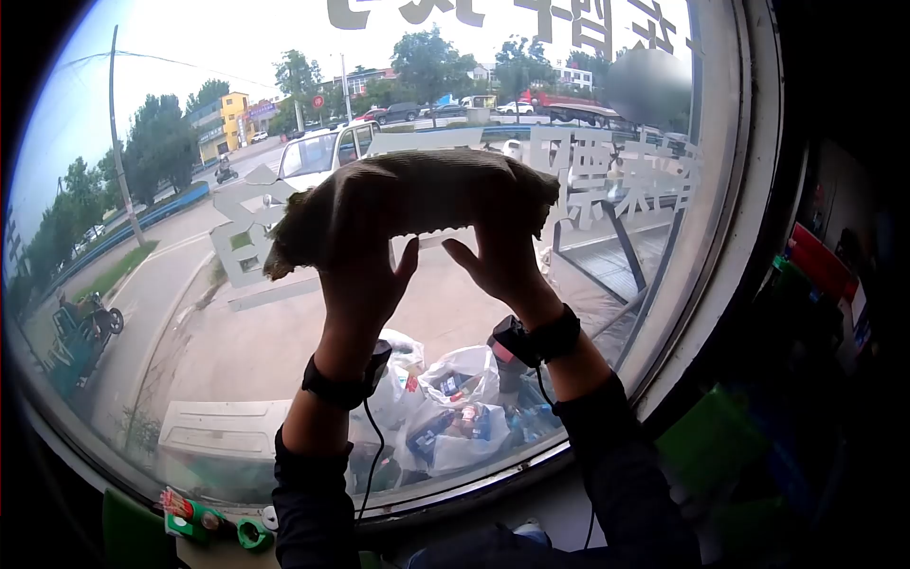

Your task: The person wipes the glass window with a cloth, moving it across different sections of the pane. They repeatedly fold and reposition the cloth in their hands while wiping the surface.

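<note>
Cloth (417, 204) hides fingers of both hands; window lettering (531, 14) cut by top edge; patch upper right blurred.

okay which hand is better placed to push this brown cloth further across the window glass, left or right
Probably the left hand. It lies flat behind the middle of the brown folded cloth, pressing it on the window glass. The right hand only grips the cloth's right end, so it looks more like a guide.

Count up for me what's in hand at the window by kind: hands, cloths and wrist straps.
Hands: 2, left hand and right hand, both pressed on the cloth
Cloths: 1, brown cloth held flat against the window glass
Wrist straps: 2, black left strap and black right strap
Total: 5
</note>
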Available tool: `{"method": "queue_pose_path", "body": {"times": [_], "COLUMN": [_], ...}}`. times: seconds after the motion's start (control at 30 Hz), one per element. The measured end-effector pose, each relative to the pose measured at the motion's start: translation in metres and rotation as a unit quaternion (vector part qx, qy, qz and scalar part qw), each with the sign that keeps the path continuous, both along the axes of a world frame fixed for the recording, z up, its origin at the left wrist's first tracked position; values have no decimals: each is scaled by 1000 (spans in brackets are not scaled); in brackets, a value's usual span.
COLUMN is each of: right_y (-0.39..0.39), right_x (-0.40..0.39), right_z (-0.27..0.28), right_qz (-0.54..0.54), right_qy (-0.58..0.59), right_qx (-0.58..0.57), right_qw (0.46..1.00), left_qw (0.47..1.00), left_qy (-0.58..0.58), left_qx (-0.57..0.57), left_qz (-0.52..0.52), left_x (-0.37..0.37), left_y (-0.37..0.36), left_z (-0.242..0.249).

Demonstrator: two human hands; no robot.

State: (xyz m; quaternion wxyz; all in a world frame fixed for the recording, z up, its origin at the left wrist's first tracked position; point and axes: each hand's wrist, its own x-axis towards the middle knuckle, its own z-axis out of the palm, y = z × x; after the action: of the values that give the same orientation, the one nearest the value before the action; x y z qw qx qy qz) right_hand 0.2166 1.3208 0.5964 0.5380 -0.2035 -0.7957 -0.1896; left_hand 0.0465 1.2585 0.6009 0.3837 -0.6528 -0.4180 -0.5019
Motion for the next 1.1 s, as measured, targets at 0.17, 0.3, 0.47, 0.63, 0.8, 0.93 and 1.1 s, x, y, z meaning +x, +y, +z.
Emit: {"method": "queue_pose_path", "body": {"times": [0.17,0.3,0.47,0.63,0.8,0.93,1.1], "right_y": [-42,-81,-101,-92,-69,-36,-2], "right_x": [-128,-211,-248,-231,-176,-109,0], "right_z": [-2,-23,-34,-27,-11,-4,6], "right_qz": [102,191,216,234,186,99,59], "right_qy": [-73,-104,-103,-64,-41,-38,-23], "right_qx": [17,26,-14,-13,-21,27,40], "right_qw": [992,976,971,970,982,994,997], "left_qw": [980,965,969,976,985,987,997], "left_qy": [-24,-63,-116,-90,-42,19,68], "left_qx": [24,-5,-77,-20,-85,-81,-16], "left_qz": [199,256,203,195,141,140,27], "left_x": [-124,-205,-263,-242,-195,-127,-16], "left_y": [-61,-100,-117,-111,-92,-64,-26], "left_z": [-33,-72,-107,-91,-53,-23,4]}}
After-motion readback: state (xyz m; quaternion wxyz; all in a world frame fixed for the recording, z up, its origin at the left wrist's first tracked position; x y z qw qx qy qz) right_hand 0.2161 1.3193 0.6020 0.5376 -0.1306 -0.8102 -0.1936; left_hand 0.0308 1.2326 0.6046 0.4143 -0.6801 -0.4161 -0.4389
